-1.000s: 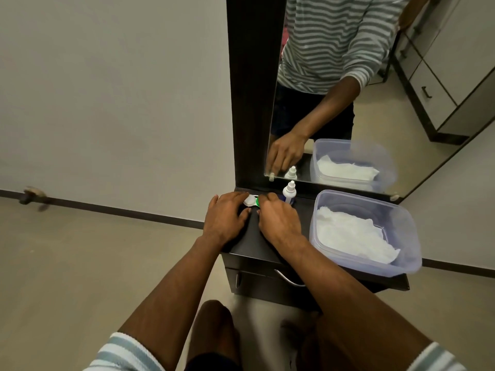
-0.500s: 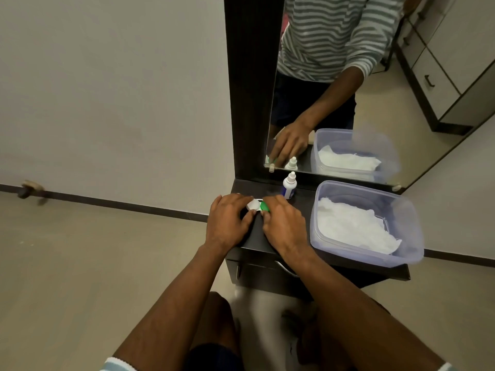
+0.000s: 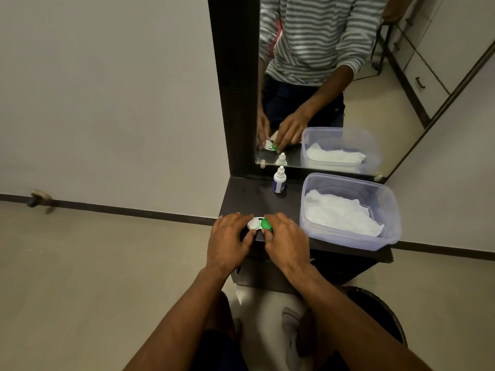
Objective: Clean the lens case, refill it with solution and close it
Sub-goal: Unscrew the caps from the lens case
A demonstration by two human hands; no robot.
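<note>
Hands meet at the middle of the frame over a contact lens case (image 3: 259, 224) that sits near the front edge of a dark dresser top (image 3: 251, 195). The left hand (image 3: 229, 241) pinches the white cap (image 3: 253, 224) between fingertips and thumb; the right hand (image 3: 285, 241) has its fingers curled round the green cap (image 3: 266, 224) next to it. Both caps are on the case. Behind them, toward the mirror (image 3: 348, 76), a small solution bottle (image 3: 279, 180) with a white nozzle and blue label stands upright, well apart from the case. To the right of centre a clear plastic tub (image 3: 385, 210) rests on the dresser top with white tissue (image 3: 340, 215) lying inside it. The mirror repeats the hands, bottle and tub in the upper middle of the frame.
</note>
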